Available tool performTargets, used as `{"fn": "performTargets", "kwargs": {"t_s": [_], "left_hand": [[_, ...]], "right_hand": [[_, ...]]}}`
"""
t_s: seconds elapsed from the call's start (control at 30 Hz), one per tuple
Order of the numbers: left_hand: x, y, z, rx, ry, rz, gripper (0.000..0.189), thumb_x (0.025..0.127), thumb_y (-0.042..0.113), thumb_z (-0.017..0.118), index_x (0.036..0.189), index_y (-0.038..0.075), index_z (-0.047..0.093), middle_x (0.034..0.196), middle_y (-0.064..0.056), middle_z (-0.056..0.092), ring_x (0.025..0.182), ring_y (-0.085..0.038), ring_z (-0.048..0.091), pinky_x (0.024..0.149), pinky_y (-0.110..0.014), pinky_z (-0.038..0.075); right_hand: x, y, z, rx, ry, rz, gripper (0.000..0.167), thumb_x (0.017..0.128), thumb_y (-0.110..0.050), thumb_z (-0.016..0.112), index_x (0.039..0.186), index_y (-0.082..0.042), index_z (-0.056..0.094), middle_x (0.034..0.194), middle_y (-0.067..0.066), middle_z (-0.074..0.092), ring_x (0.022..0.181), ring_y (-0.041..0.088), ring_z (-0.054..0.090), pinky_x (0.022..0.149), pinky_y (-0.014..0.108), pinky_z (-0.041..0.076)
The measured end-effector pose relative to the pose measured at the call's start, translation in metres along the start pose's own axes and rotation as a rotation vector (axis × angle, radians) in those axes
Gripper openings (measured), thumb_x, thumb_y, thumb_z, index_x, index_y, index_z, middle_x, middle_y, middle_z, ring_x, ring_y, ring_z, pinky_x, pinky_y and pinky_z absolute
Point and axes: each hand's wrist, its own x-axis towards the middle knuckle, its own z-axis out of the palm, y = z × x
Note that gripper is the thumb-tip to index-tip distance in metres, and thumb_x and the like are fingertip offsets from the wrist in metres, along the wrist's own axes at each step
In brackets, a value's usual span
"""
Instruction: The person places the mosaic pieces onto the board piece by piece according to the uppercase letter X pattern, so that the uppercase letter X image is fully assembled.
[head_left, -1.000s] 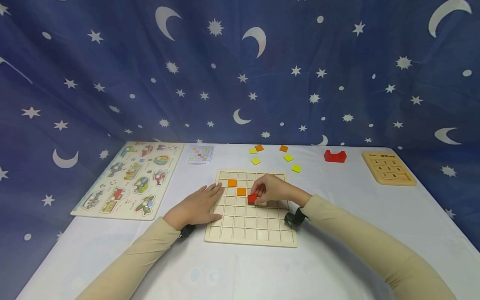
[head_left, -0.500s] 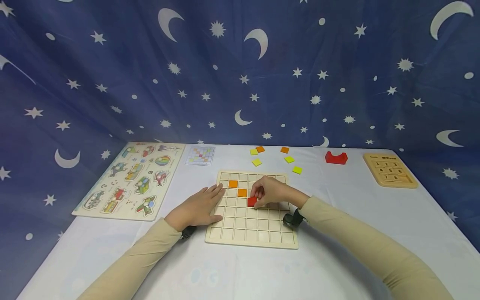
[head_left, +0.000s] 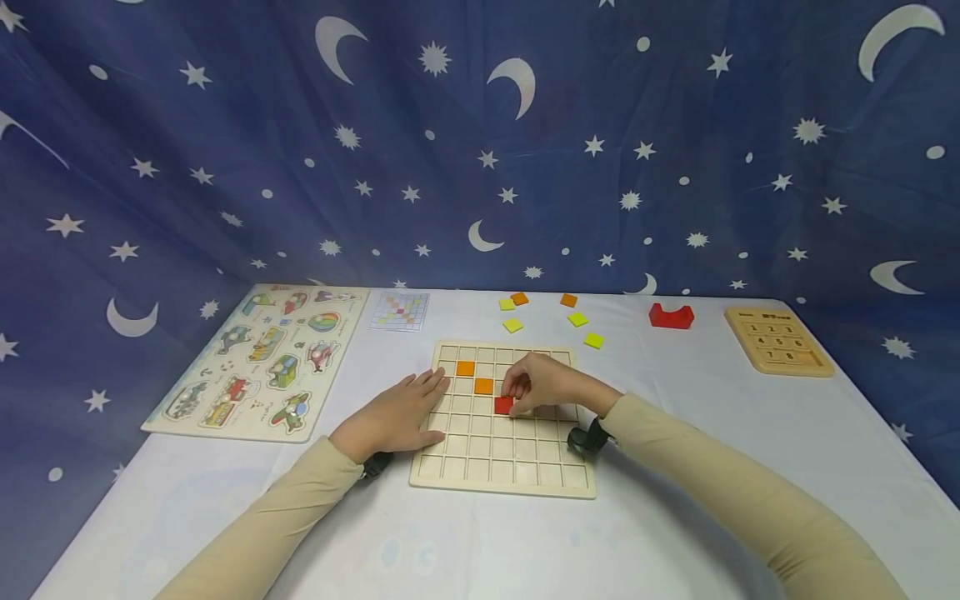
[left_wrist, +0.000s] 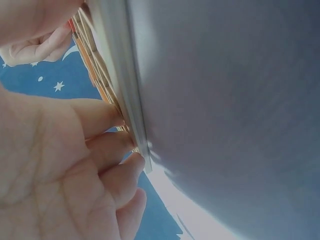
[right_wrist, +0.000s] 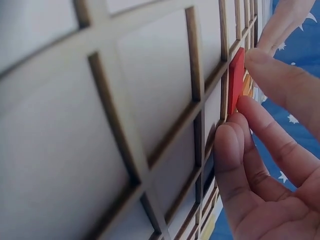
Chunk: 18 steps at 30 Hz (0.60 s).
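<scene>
One picture board (head_left: 255, 364): we saw it flat on the table (head_left: 487, 550) at far left.
Left hand (head_left: 390, 417): its fingers lay loosely spread against the left edge of the grid board (head_left: 502, 471), touching it and gripping nothing that we could see.
Pattern card (head_left: 401, 312): we found it beyond that hand, its coloured cells too small to read one by one.
Orange tiles (head_left: 465, 368): we counted two in the grid, stepping diagonally toward the middle.
Red tile (head_left: 503, 406): we noticed that, tilted a second earlier, it now looked flatter at the central cell, diagonally next after the orange pair. We judged it nearly placed, carrying the diagonal on; the right wrist view left us unsure that it was fully seated.
Right hand (head_left: 546, 382): we saw its fingers closed to a narrow pinch, thumb and fingertip on the red tile's edge.
Loose tiles (head_left: 594, 341): we counted four yellow and two orange behind the grid board, not yet used.
Red block (head_left: 671, 316): we saw it further right, notched on top.
Number board (head_left: 780, 342): we saw it at far right, well apart from both hands.
</scene>
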Motion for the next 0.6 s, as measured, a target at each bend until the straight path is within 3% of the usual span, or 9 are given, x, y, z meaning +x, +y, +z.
{"fn": "performTargets", "kwargs": {"t_s": [0.33,0.6], "left_hand": [[0.001,0.0,0.002,0.016,-0.001,-0.003,0.079,0.091,0.043,0.056,0.148,-0.001,0.024,0.156,-0.017,0.02,0.145,-0.031,0.02,0.119,-0.046,0.019],[0.0,0.0,0.0,0.021,0.008,-0.001,0.079,0.09,0.043,0.056,0.147,-0.001,0.025,0.155,-0.018,0.021,0.145,-0.031,0.02,0.119,-0.047,0.02]], "right_hand": [[-0.004,0.01,-0.006,0.072,-0.016,-0.015,0.023,0.075,-0.011,0.078,0.095,-0.004,0.069,0.087,0.005,0.068,0.076,0.008,0.059,0.072,0.019,0.053],[-0.018,0.023,-0.025,0.139,0.079,0.019,0.03,0.077,-0.012,0.076,0.103,0.002,0.067,0.092,0.012,0.068,0.081,0.012,0.061,0.079,0.026,0.055]]}}
